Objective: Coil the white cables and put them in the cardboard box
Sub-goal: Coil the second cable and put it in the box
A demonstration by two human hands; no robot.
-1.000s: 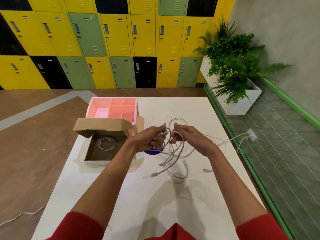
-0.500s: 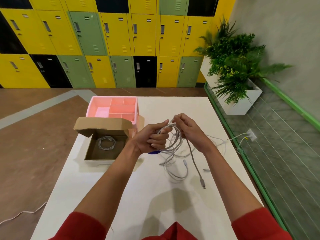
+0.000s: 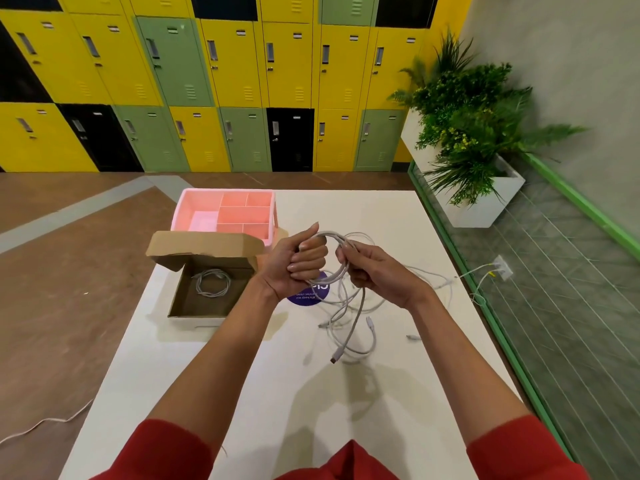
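Fingers (image 3: pixel 308 261) gripping cable coil (image 3: pixel 334 235), cardboard box (image 3: pixel 204 244) beside, pink organiser (image 3: pixel 194 204) behind

A single head-worn view is given, aimed forward and down over the near table (image 3: pixel 381 393); lockers (image 3: pixel 242 81) are seen far behind.

Another loop of white cable (image 3: pixel 334 234) has been fed into the left hand (image 3: pixel 294 263) by the right hand (image 3: pixel 377 275), shortening its tail (image 3: pixel 349 327).

White table (image 3: pixel 277 393): box (image 3: pixel 180 292), tray (image 3: pixel 180 207), cables (image 3: pixel 374 339)
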